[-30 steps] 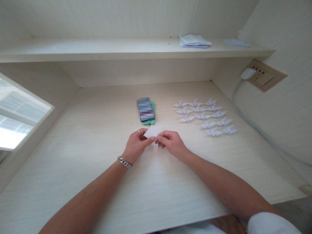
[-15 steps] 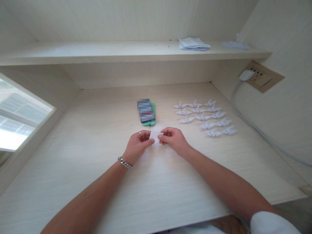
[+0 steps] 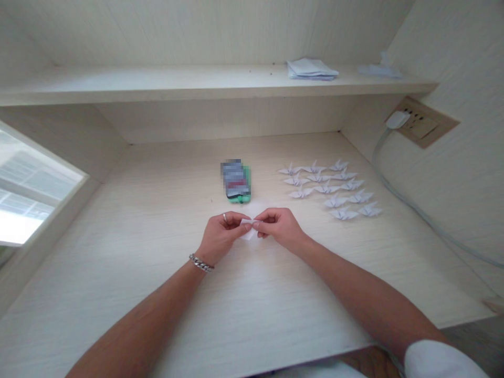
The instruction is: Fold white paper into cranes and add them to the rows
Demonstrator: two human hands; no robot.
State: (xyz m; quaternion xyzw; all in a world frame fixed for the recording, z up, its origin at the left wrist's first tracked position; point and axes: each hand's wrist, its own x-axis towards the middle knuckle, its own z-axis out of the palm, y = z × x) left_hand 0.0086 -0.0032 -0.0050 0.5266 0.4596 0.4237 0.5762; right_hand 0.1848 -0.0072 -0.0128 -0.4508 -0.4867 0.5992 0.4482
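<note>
A small piece of white paper (image 3: 247,234) is pinched between both hands, low over the desk. My left hand (image 3: 221,233), with a ring and a chain bracelet, closes thumb and fingers on its left side. My right hand (image 3: 280,228) pinches the right side, its thumb tip almost meeting the left thumb. The fingers cover part of the paper, so its folds are hard to make out. Just beyond the hands lies a phone (image 3: 236,181) in a green case, its screen blurred out. Folded white paper cranes (image 3: 325,188) stand in rows to the right.
A stack of white paper (image 3: 312,69) and some loose paper (image 3: 378,71) lie on the shelf (image 3: 157,90) above. On the right wall, a white plug sits in the socket (image 3: 422,126), its cable (image 3: 417,210) trailing along the desk's right side. A window (image 3: 35,184) is at left.
Both thumb tips have come closer together at the paper's middle. The paper shows less of its upper part above the thumbs and now hangs mostly below them.
</note>
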